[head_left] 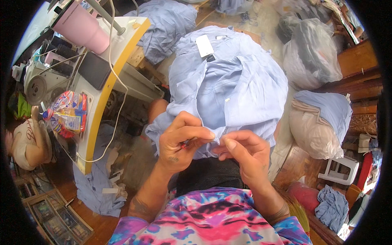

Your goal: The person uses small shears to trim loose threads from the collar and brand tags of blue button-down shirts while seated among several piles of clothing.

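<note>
A light blue shirt (253, 77) lies bunched over my lap, its neck opening facing up, with a white paper tag (204, 45) near the top. My left hand (181, 143) pinches the cloth edge at the near side of the opening. Inside its curled fingers shows a small red and dark object (184, 143), mostly hidden, whose kind I cannot make out. Close beside it, my right hand (245, 151) grips the same edge between thumb and fingers. The fingertips of both hands almost meet at the fabric.
At left, a yellow-edged table (92, 134) bears a pink tumbler (81, 28), a dark phone (94, 70) and a bread bag (69, 112). A white cord (126, 87) hangs over its edge. Garment piles (163, 24), plastic bags (312, 53) and a white stool (339, 169) stand around. Another person (32, 143) sits far left.
</note>
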### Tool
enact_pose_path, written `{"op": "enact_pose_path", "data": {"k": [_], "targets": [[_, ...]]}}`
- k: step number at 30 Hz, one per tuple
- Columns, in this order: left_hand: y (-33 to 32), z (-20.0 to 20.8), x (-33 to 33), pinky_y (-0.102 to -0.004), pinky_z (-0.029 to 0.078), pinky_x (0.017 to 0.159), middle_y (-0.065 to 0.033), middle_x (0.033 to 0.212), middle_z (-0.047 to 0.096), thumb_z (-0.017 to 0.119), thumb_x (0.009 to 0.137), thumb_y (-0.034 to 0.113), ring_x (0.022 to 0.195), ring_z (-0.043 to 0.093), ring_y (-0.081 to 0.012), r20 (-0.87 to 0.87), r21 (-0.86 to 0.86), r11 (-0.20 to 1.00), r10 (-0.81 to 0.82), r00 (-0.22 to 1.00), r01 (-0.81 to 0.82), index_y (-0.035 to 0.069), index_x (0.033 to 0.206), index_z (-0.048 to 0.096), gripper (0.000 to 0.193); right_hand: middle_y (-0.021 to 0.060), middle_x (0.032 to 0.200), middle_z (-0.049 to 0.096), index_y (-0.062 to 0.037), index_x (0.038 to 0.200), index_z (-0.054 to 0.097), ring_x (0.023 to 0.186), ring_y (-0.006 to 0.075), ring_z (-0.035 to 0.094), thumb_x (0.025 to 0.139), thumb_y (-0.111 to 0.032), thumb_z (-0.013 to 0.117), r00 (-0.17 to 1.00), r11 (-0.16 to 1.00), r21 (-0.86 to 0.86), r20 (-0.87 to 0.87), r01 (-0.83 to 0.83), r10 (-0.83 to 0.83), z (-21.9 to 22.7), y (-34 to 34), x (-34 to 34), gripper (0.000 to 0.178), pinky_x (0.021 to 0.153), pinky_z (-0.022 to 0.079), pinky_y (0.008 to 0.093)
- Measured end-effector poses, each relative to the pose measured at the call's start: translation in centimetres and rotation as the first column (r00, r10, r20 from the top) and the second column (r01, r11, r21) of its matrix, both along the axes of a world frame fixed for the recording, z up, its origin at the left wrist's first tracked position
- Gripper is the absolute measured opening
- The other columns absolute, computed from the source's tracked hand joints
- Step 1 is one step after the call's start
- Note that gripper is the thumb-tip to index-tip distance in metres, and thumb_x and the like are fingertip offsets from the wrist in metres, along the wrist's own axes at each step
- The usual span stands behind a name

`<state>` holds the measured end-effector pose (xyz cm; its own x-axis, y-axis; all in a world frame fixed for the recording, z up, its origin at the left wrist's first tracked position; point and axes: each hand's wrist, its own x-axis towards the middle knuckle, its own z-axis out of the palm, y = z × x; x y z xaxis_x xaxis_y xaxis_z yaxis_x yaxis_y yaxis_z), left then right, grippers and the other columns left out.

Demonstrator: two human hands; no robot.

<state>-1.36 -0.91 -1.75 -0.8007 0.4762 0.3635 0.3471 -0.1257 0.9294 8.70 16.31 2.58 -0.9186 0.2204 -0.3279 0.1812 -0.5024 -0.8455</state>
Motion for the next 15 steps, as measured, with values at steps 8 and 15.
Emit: {"op": "enact_pose_path", "data": {"k": [8,15], "targets": [[-0.8,-0.1,-0.5,-0.0257,0.048,0.068,-0.0065,0.101,0.065,0.071,0.080,-0.015,0.082,0.061,-0.0145,0.020,-0.046,0.998,-0.052,0.998,0.053,0.006,0.104,0.078,0.033,0.0081,0.093,0.078,0.0035,0.105,0.077,0.085,0.0085,0.072,0.095,-0.004,0.074,0.996,0.933,0.351,0.008,-0.083,0.086,1.1,-0.2,-0.8,0.014,0.079,0.058,0.0236],[-0.7,-0.6,-0.5,-0.0241,0.049,0.063,-0.0076,0.103,0.064,0.060,0.077,-0.020,0.075,0.061,-0.0114,0.047,0.004,0.997,-0.080,0.996,0.080,0.004,0.105,0.077,0.041,0.0078,0.091,0.078,0.0036,0.106,0.077,0.084,0.0095,0.072,0.094,-0.005,0.074,0.999,0.939,0.341,0.030,-0.048,0.040,0.5,-0.7,-0.5,0.015,0.078,0.059,0.0240]]}}
